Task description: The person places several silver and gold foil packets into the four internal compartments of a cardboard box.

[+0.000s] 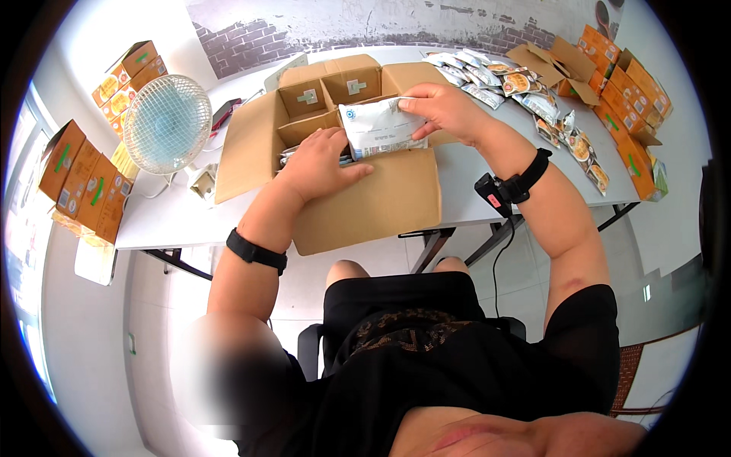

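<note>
My right hand [451, 114] pinches a white sealed pouch [381, 131] by its upper right corner, holding it upright over the carton. The open cardboard carton [381, 194] stands on the table with its flaps folded out, and cardboard dividers split its inside. Over the near left compartment lies my left hand [316, 161], its thumb stretched apart from the fingers beside the pouch's lower edge. A few packets [288, 156] show in that compartment under the hand; the fingertips are partly hidden.
Many pouches [483, 80] lie heaped at the back right of the table [476, 179]. Orange boxes [628, 95] are stacked at the right, more orange boxes [85, 183] at the left. A fan [167, 124] stands left of the carton. A cable [496, 270] hangs from my right wrist strap.
</note>
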A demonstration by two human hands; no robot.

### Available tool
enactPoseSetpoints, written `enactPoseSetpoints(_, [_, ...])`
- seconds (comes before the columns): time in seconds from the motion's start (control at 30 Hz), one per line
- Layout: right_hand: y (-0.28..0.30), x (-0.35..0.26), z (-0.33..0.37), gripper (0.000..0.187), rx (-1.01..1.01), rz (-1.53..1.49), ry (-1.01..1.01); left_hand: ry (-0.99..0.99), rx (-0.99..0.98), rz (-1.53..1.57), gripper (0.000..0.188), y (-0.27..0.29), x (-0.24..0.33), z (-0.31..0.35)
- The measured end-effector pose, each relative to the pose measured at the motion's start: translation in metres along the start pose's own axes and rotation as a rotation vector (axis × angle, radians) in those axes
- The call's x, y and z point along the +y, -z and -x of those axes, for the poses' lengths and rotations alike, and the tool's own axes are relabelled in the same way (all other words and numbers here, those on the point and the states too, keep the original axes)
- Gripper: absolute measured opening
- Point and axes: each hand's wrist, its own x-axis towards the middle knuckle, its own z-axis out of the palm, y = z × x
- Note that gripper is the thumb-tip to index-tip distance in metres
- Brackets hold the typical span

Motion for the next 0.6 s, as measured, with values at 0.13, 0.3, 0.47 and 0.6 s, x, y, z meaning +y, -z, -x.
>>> enactPoseSetpoints(0.13, [0.009,0.001,-0.001,0.037,0.005,0.043,-0.005,-0.018,-0.060,0.058,0.058,0.003,-0.006,-0.003])
enactPoseSetpoints(0.3, [0.007,0.007,-0.007,0.037,-0.057,0.096,0.024,0.022,-0.023,0.067,0.059,0.001,-0.004,-0.002])
enactPoseSetpoints(0.47, [-0.002,0.014,-0.012,0.033,-0.092,0.134,-0.068,0.077,0.003,0.055,0.064,0.000,-0.003,0.001])
enactPoseSetpoints(0.6, [0.009,0.029,-0.016,0.029,-0.265,0.407,-0.110,0.096,-0.019,0.105,0.066,0.002,0.000,-0.002])
